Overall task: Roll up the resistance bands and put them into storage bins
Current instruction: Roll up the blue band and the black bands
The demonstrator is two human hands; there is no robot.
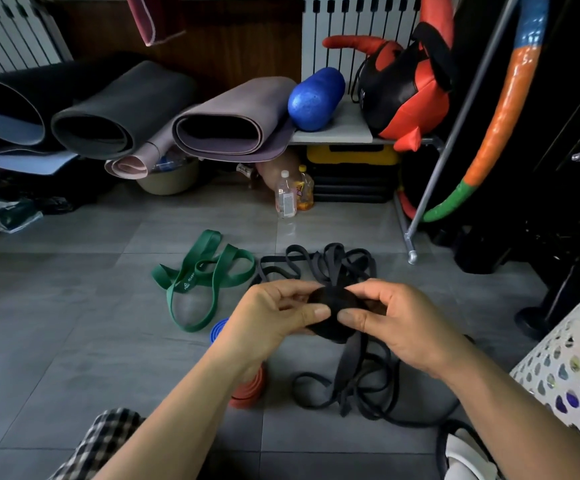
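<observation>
Grey floor tiles (56,323) held a loose green band (184,284) at left. Centrally, left hand (274,313) and right hand (402,323) pinched a part-rolled black band (330,299) in mid-air. A white perforated bin (565,368) stood rightmost.

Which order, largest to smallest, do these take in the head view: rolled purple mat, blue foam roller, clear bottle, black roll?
1. rolled purple mat
2. blue foam roller
3. clear bottle and black roll look alike; the roll is nearer the camera, so unranked.

Black band roll (330,311) pinched between left hand (274,313) and right hand (395,323), green band (198,275) on grey floor (74,306).
</observation>
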